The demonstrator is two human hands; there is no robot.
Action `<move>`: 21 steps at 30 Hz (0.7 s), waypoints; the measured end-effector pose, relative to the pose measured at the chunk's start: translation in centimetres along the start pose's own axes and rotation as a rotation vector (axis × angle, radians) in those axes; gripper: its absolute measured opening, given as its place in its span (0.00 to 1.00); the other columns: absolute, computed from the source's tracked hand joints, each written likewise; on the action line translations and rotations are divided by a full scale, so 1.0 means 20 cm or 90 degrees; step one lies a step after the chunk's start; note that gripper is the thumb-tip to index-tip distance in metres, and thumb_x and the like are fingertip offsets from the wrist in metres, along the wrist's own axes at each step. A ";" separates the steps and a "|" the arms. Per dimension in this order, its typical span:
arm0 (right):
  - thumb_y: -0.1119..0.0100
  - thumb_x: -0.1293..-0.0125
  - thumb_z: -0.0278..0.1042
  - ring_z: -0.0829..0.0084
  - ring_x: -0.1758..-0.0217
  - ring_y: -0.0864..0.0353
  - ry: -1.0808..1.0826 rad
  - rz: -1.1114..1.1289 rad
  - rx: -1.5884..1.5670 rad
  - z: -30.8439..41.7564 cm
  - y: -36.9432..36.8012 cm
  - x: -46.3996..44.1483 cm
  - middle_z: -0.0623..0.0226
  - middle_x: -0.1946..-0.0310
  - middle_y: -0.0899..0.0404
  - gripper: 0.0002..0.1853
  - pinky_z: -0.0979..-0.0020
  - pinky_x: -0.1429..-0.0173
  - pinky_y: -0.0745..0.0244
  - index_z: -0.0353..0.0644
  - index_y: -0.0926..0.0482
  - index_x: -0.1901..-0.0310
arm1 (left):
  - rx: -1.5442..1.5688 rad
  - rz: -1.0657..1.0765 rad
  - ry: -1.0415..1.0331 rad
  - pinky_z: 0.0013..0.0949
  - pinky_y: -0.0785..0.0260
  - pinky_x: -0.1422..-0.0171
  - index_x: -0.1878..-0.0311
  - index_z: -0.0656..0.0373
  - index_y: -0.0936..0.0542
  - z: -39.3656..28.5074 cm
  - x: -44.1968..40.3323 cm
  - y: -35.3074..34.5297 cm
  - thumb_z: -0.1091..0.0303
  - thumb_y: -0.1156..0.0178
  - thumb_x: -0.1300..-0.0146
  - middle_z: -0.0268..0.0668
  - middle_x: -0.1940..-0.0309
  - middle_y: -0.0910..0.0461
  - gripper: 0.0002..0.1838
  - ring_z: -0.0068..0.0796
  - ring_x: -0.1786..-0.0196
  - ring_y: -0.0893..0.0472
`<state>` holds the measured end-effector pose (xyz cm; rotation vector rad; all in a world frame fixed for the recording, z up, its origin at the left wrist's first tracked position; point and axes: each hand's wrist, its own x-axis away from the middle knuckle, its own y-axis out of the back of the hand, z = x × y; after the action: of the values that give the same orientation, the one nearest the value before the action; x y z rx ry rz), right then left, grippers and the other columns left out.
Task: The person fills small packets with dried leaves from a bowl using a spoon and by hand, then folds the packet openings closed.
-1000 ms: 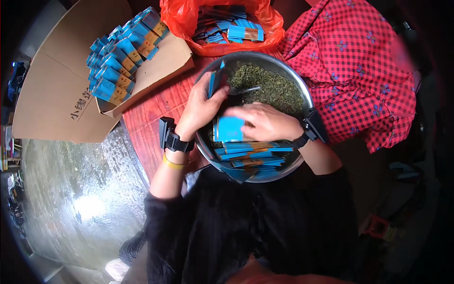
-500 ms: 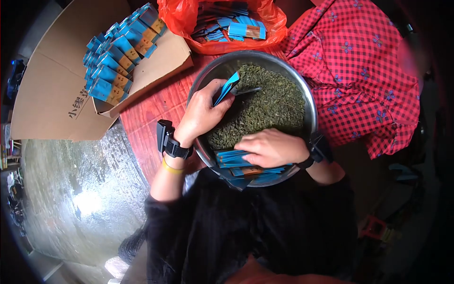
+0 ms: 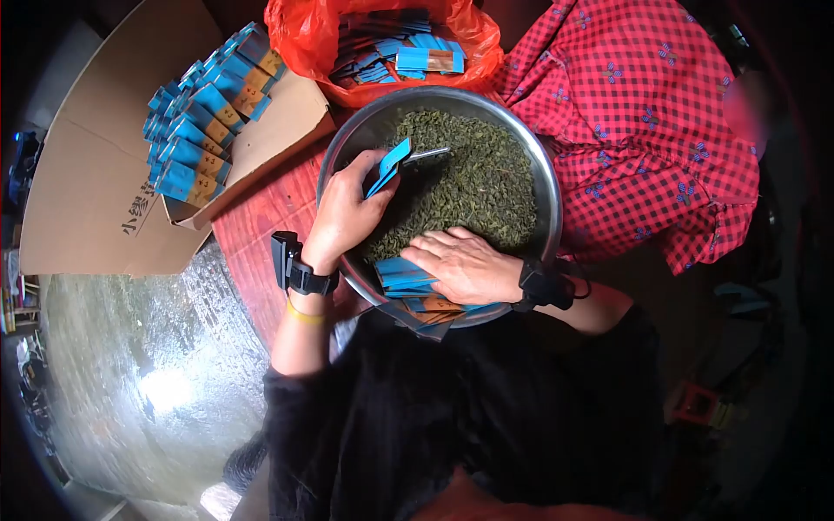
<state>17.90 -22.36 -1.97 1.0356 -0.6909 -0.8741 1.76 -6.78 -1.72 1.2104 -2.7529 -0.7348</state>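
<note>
A wide metal bowl (image 3: 556, 187) is filled with dried green leaves (image 3: 486, 165). Over its left side, my left hand (image 3: 347, 208) is closed on a blue paper packet (image 3: 395, 161), which is held tilted with its folds apart. A thin metal utensil (image 3: 430, 154) sticks out beside that packet; its other end is hidden, and whether the hand grips it too I cannot tell. My right hand (image 3: 469, 265) lies with fingers extended over the leaves and the edge of a stack of blue packets (image 3: 404, 276) at the bowl's near rim.
An open cardboard box (image 3: 278, 130) at the left holds rows of blue-and-brown packets (image 3: 208, 113). Behind the bowl, a red plastic bag (image 3: 300, 43) contains more packets (image 3: 430, 59). Red checked cloth (image 3: 643, 130) lies at the right. The table has a red surface (image 3: 278, 195).
My right hand has flattened and its fingers have stretched out over the leaves. The packet in my left hand has turned slightly, and more of the metal utensil catches light. The whole view has shifted a little.
</note>
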 end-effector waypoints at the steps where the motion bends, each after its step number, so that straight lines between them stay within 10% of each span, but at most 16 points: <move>1: 0.42 0.41 0.35 0.59 0.38 0.30 0.000 -0.056 0.041 0.00 -0.01 0.00 0.54 0.40 0.29 0.27 0.60 0.37 0.38 0.36 0.31 0.40 | -0.008 -0.044 -0.040 0.33 0.29 0.48 0.49 0.63 0.24 0.01 0.00 -0.01 0.75 0.41 0.40 0.44 0.61 0.20 0.15 0.33 0.55 0.19; 5: 0.42 0.40 0.36 0.61 0.36 0.32 -0.052 -0.021 -0.022 -0.04 -0.01 -0.05 0.58 0.41 0.29 0.23 0.59 0.37 0.38 0.38 0.28 0.43 | 0.189 -0.067 -0.022 0.36 0.28 0.51 0.50 0.63 0.24 0.05 -0.04 -0.01 0.79 0.44 0.42 0.48 0.63 0.20 0.15 0.40 0.57 0.17; 6: 0.43 0.40 0.37 0.61 0.40 0.28 -0.049 -0.026 -0.056 -0.05 0.02 -0.05 0.60 0.48 0.26 0.19 0.58 0.40 0.33 0.39 0.24 0.48 | 0.201 -0.025 -0.010 0.29 0.29 0.53 0.47 0.66 0.25 0.01 -0.06 0.02 0.79 0.49 0.36 0.35 0.63 0.20 0.14 0.24 0.59 0.20; 9: 0.43 0.39 0.38 0.57 0.48 0.23 -0.063 -0.030 -0.157 -0.08 0.09 -0.05 0.60 0.56 0.23 0.17 0.57 0.47 0.28 0.39 0.23 0.51 | 0.004 0.045 -0.068 0.29 0.28 0.55 0.48 0.65 0.25 -0.07 -0.19 0.16 0.79 0.50 0.36 0.36 0.67 0.20 0.14 0.24 0.61 0.20; 14: 0.48 0.33 0.45 0.45 0.69 0.20 -0.072 0.147 -0.194 -0.09 0.21 -0.05 0.46 0.76 0.22 0.19 0.49 0.63 0.26 0.35 0.24 0.70 | -0.409 -0.075 -0.117 0.51 0.26 0.50 0.49 0.60 0.22 -0.02 -0.55 0.12 0.68 0.50 0.39 0.55 0.65 0.18 0.16 0.53 0.56 0.18; 21: 0.52 0.31 0.43 0.46 0.53 0.21 0.033 0.249 -0.184 -0.14 0.05 -0.07 0.46 0.60 0.20 0.17 0.50 0.48 0.27 0.34 0.26 0.55 | -0.410 0.007 0.024 0.50 0.26 0.49 0.46 0.49 0.21 0.13 -0.67 -0.07 0.63 0.45 0.40 0.52 0.61 0.17 0.19 0.52 0.56 0.18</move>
<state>19.74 -19.69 -2.09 0.6339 -0.6717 -0.5828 11.44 2.87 -2.64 1.0360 -2.1952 -1.4222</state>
